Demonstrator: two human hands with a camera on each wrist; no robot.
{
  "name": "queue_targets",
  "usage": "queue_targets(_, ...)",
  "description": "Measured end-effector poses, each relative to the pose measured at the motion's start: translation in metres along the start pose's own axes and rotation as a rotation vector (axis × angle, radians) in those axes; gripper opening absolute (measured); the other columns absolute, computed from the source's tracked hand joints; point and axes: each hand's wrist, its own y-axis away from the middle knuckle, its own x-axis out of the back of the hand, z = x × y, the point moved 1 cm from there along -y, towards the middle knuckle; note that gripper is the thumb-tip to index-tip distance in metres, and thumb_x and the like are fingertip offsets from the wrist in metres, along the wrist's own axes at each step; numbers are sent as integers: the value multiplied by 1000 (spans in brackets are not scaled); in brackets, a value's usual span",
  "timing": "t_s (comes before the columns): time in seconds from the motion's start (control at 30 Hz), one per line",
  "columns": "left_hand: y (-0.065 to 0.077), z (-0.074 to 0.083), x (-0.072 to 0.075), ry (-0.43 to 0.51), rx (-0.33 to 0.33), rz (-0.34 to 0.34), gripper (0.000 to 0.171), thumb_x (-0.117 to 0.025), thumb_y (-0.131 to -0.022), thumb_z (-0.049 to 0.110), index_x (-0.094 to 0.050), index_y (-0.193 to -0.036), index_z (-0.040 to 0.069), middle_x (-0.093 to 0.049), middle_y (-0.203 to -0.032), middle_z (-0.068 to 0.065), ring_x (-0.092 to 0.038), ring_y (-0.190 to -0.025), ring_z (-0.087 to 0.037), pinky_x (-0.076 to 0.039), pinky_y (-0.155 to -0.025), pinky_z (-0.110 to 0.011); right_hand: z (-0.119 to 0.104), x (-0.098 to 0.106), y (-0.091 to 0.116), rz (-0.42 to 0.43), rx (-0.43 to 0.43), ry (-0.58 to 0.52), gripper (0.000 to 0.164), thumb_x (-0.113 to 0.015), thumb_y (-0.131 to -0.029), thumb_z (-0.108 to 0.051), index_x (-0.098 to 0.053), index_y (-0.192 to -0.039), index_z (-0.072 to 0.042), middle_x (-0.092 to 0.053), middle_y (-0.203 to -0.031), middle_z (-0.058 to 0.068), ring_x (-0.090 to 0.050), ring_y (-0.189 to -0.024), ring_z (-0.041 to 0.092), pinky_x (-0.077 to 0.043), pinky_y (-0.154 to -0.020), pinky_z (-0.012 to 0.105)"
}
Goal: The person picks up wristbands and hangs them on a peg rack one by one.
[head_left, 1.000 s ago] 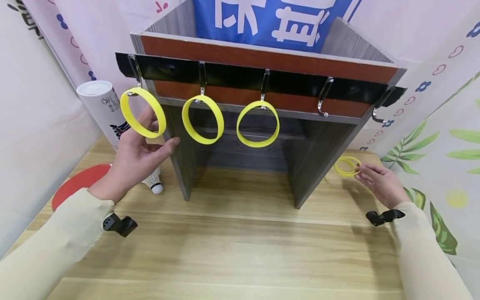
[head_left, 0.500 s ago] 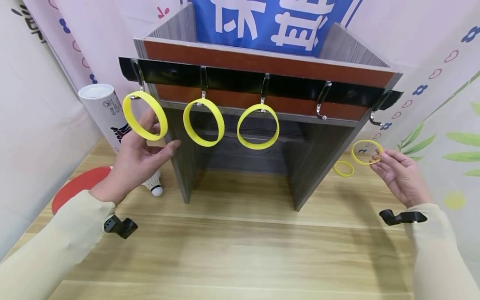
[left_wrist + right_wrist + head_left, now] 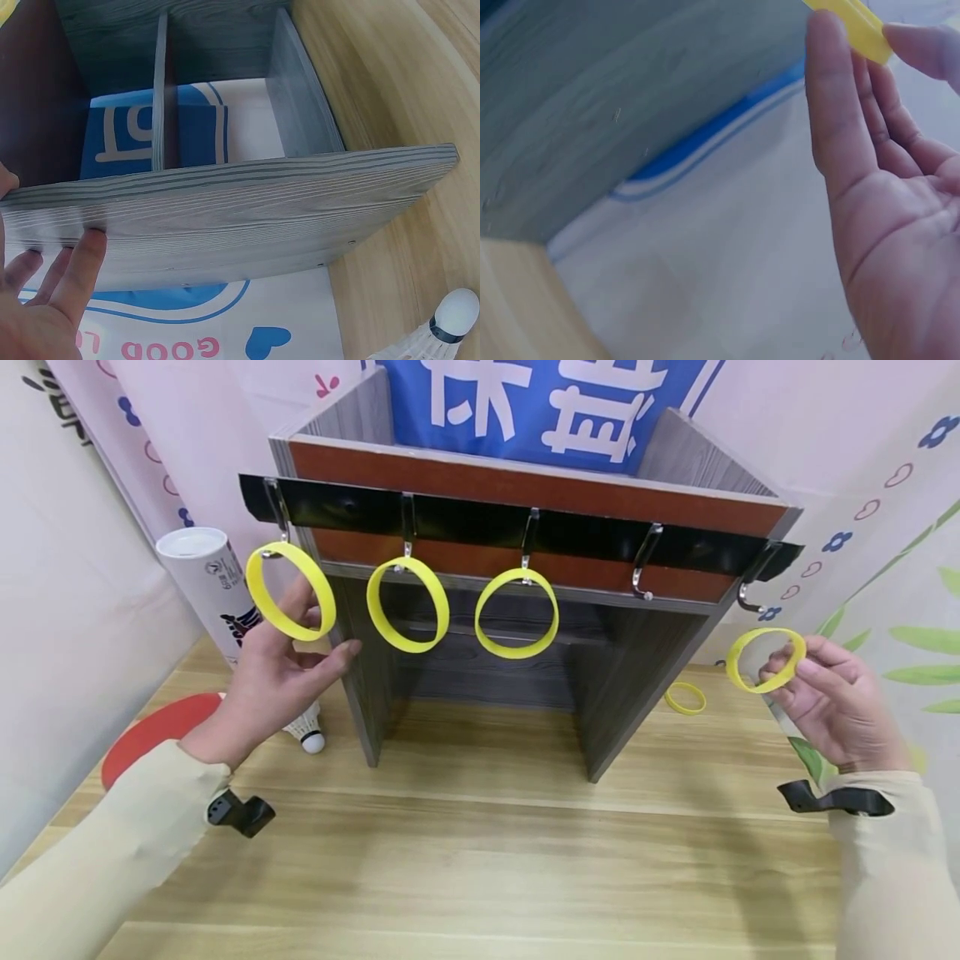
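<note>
Ring up off the table, two hooks bare

The right hand has just raised a yellow ring from the far right of the table and drawn it out to the right; a second ago both were down beside the loose ring, which lies where it was. The raised ring is now in the air, just below the end hook and apart from it, as far as the head view can tell. Three hung rings fill the left hooks, and the fourth hook is bare too, so the work looks past its middle, at a carrying step. The left hand has not shifted: thumb and fingers hold the left side of the cabinet, probably to steady it.

Only the head view sets ring and hooks together. The right wrist view shows no hook, but shows the ring edge-on and cropped, clamped between thumb and fingers. The left wrist view shows the left fingertips on the cabinet's outer face, largely hidden from above, and a divider inside; how hard they press cannot be told.
</note>
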Motion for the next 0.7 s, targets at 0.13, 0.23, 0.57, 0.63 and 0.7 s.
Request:
queue_targets(0.13, 0, 1, 0, -16, -8, 0, 65, -75, -90, -3, -50, -149, 11, -64, -124, -15, -59, -104, 3, -54, -77, -3, -2, -16, -4, -119, -12, 2, 43, -18, -102, 18, -55, -123, 20, -68, -112, 30, -71, -105, 38, -65, -94, 40)
queue_targets(0.23, 0, 1, 0, -26, -17, 2, 66, -75, -90, -4, -49, -150, 10, -64, -124, -15, -59, -104, 5, -55, -77, -3, -1, -31, -8, -220, -15, -11, 42, -16, -100, 20, -52, -122, 22, -65, -114, 33, -68, -106, 40, -63, -95, 42)
queue_targets(0.57, 0, 1, 0, -28, -31, -6, 72, -73, -91, -5, -45, -154, 13, -62, -132, -16, -58, -108, 9, -55, -79, -4, 9, -109, -16, -328, 92, 105, 31, -30, -96, 27, -50, -119, 23, -69, -113, 33, -70, -108, 38, -63, -99, 39)
queue_targets(0.63, 0, 1, 0, -28, -26, -8, 73, -73, -91, -5, -45, -155, 14, -62, -133, -16, -57, -109, 9, -55, -79, -4, 14, -125, -18, -328, 126, 107, 29, -32, -95, 28, -49, -118, 24, -69, -112, 34, -70, -108, 39, -63, -99, 39)
queue_targets(0.7, 0, 1, 0, -28, -23, -7, 73, -73, -91, -5, -44, -156, 14, -61, -134, -16, -57, -109, 9, -55, -79, -4, 19, -138, -19, -297, 147, 123, 29, -34, -95, 29, -50, -118, 24, -69, -111, 34, -70, -108, 39, -63, -99, 40)
